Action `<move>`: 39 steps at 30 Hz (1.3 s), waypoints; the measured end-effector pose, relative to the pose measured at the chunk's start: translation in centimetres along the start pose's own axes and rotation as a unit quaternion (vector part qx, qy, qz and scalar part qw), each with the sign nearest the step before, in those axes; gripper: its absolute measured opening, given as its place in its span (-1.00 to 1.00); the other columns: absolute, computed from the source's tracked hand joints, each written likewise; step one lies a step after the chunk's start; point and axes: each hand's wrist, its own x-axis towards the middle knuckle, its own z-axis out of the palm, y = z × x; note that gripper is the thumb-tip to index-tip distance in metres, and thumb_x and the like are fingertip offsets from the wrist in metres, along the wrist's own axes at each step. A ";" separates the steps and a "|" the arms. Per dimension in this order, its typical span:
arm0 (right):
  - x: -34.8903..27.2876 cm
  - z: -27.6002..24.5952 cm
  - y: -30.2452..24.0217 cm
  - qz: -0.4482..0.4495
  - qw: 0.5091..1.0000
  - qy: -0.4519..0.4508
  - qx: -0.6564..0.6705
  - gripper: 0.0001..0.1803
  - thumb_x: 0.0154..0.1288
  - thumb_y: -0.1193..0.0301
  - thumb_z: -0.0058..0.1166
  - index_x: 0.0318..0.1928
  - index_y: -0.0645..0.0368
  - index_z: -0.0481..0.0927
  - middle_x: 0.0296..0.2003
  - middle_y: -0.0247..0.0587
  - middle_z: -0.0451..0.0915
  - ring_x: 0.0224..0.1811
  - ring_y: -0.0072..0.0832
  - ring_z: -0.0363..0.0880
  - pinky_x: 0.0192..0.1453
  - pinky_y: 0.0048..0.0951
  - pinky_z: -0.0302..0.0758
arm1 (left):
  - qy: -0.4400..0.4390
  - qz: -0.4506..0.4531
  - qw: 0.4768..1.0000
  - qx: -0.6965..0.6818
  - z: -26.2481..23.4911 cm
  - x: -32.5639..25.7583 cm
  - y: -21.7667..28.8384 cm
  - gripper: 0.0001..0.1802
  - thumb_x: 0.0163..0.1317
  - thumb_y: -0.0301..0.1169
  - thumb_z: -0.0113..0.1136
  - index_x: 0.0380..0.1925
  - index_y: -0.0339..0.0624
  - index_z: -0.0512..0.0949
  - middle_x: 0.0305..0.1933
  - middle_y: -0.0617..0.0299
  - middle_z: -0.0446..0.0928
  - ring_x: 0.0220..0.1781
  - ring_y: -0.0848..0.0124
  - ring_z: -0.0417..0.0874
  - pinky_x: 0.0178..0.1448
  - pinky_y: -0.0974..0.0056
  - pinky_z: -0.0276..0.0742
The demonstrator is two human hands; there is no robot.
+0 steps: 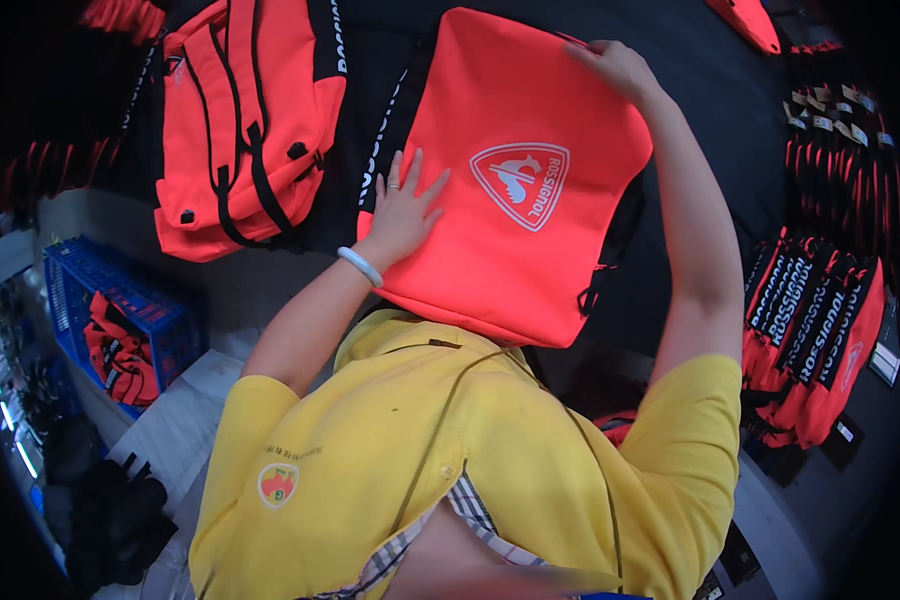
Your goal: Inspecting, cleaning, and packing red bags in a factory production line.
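A bright red-orange bag [510,110] lies in front of me, with a white triangular emblem on its front and a black side panel at its left. My left hand [403,217] rests flat on the lower left of the front, fingers spread. At the far right corner, my right hand [618,70] has its fingers closed over the bag's edge, partly hiding that corner. A black cord loop shows at the bag's near right edge. To the left lies a similar red backpack [195,120], its black-edged straps facing up.
The bags lie on a black table [715,180]. At right are a stack of red and black bags [810,320] and several tagged red items [835,165]. On the left, a blue crate [120,275] holds red and black pieces, with black material [100,510] below it.
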 end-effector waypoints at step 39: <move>-36.1 14.1 -11.7 0.046 0.916 0.115 0.381 -0.42 0.12 0.38 0.26 0.19 0.17 0.46 0.05 0.01 0.51 0.24 -0.11 0.38 0.39 -0.18 0.19 | 0.145 -0.063 0.828 -0.538 -10.1 -3.3 -3.9 -0.25 -0.02 -0.68 0.07 0.31 -0.30 0.29 0.33 0.03 0.30 0.37 0.21 0.34 0.29 0.25 0.39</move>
